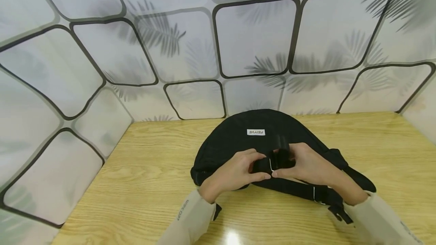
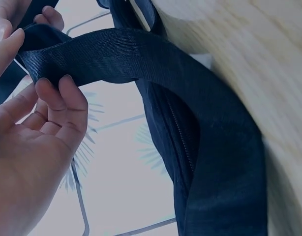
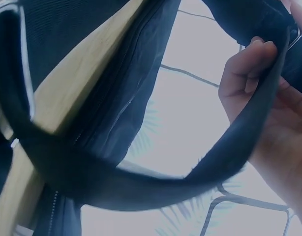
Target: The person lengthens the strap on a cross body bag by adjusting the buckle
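A black half-moon bag (image 1: 231,139) with a small white label (image 1: 256,132) lies on the table. Above its near edge, my left hand (image 1: 240,168) pinches the black webbing strap (image 1: 261,166) between thumb and fingers. Facing it, my right hand (image 1: 304,165) grips the same strap by a thin metal slider (image 1: 271,165), where a strap loop stands up. In the left wrist view, the strap (image 2: 106,56) arches from the fingertips down past the bag. Within the right wrist view, the strap (image 3: 225,157) hangs in a curve below the right fingers (image 3: 247,61).
Along the table's near side runs a lower strap length with a second metal ring (image 1: 318,196). A strap end (image 1: 340,214) lies by the right sleeve. Behind the wooden table (image 1: 143,169) stands a patterned cloth wall (image 1: 255,37), which also closes the left side.
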A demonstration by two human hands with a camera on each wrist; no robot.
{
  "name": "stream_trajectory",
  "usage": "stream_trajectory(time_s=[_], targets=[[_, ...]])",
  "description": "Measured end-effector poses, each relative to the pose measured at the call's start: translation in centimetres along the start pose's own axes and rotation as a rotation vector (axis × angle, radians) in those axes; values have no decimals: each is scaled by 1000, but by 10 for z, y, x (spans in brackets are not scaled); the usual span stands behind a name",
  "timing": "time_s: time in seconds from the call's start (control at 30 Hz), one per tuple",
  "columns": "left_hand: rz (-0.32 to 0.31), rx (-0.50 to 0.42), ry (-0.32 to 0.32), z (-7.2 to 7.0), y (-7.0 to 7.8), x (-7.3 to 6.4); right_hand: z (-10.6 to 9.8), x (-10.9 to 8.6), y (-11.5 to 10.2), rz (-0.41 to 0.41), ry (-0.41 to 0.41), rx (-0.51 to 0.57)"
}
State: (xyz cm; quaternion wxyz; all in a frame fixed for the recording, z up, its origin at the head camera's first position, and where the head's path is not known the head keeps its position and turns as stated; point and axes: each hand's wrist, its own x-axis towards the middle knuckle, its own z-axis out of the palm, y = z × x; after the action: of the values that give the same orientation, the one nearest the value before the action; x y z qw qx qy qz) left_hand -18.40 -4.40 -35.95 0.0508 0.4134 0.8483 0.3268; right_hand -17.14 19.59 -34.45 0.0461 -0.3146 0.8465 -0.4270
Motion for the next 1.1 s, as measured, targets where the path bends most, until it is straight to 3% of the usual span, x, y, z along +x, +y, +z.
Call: stream_trajectory(time_s=[0.27,0.57,0.77,1.1], targets=[[-56,-14,-25,-6,-2,-5,-10,-5,6,61,11,36],[-27,-18,-6,-13,-8,-13,-24,-17,17,112,21,56],[-44,-11,-15,-18,-9,-16,-31,-23,23,100,23,82],[-48,-3,-14,-22,-13,-21,-38,-33,31,14,34,46]])
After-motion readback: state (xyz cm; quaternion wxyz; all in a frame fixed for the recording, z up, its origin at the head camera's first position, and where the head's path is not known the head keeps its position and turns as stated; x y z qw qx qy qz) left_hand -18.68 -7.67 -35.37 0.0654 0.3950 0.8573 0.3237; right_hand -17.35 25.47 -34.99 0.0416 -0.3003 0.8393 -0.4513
